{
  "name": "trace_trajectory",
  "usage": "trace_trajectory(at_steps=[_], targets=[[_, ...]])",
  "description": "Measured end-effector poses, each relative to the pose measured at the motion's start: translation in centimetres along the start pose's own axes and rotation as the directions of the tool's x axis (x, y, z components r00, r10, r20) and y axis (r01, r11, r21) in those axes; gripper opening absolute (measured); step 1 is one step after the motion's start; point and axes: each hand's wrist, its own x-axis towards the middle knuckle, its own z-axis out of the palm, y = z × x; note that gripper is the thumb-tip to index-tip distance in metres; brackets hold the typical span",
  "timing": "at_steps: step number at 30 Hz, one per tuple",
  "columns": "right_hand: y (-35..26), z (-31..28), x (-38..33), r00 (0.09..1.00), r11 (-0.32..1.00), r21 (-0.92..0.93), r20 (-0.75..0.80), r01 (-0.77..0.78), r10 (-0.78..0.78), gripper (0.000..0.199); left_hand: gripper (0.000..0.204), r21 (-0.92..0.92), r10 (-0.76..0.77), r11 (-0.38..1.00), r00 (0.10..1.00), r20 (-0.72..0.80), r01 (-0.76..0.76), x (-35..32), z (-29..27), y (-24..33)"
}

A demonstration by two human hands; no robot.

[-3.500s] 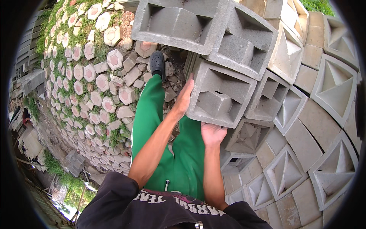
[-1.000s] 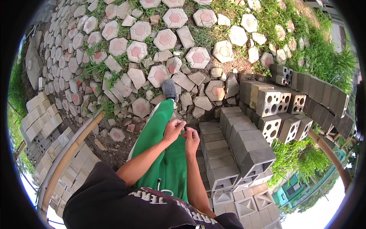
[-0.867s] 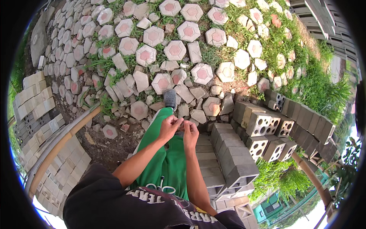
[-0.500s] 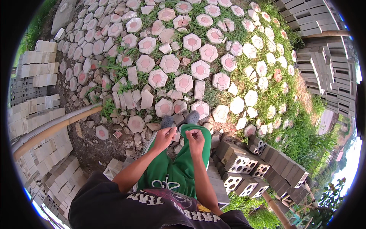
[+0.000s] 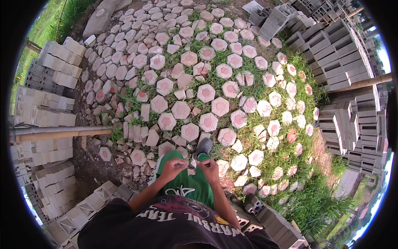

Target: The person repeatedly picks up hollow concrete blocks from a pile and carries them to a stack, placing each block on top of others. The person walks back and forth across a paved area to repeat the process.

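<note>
A: Where are the two hands now?

B: The left hand (image 5: 172, 169) and the right hand (image 5: 209, 170) are in front of the body, over the green trousers (image 5: 186, 182). Between them there is a gap, so they do not touch each other.

A: Are they grasping something?

B: In both hands the fingers are bent inward, toward the thumb. If something small is pinched there, I cannot tell, because the fingers hide it. I also cannot say with certainty whether they touch the trousers.

A: And which things are nearest?

B: On the ground there are hexagonal paving stones (image 5: 190, 132), pale with a reddish middle. They lie ahead of the hands, and one pale stone (image 5: 223, 167) appears just beside the right hand, on its right. A dark grey clog (image 5: 204, 146) is worn on a foot, a little ahead of the right hand.

A: What is around?

B: Grass (image 5: 319, 207) grows among the stones, more thickly to the right. On the left side, pale blocks (image 5: 52, 116) are stacked, and a bamboo pole (image 5: 78, 133) passes in front of them, almost level. Grey hollow blocks (image 5: 342, 58) stand in rows at the upper right. The person's dark shirt (image 5: 174, 226) fills the lower middle part of the view.
</note>
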Motion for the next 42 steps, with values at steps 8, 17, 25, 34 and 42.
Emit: trace_trajectory(at_steps=[8,17,25,34,42], targets=[[-8.7,-4.0,6.8,0.981,0.988,0.001,0.119,0.156,-0.155,0.026,0.028,0.187,0.2,0.967,0.967,-0.157,-0.17,6.0,1.1,8.1],[-17.4,-0.7,15.8,0.931,0.939,-0.119,0.217,0.323,-0.293,0.029,0.031,0.153,0.228,0.97,0.929,-0.292,-0.19,13.7,-3.6,11.2],[-25.7,5.9,26.4,0.906,0.917,-0.089,0.214,0.39,-0.365,0.031,0.025,0.125,0.349,0.937,0.895,-0.279,-0.326,27.6,-13.2,16.7],[-33.5,14.0,37.4,0.927,0.939,0.11,0.157,0.327,-0.341,0.038,0.027,0.102,0.404,0.913,0.846,-0.348,-0.394,36.3,-24.7,23.7],[-38.7,19.0,46.7,0.944,0.97,-0.031,0.243,0.24,-0.225,0.048,0.025,-0.009,0.23,0.965,0.866,-0.444,-0.261,42.7,-29.6,23.9]])
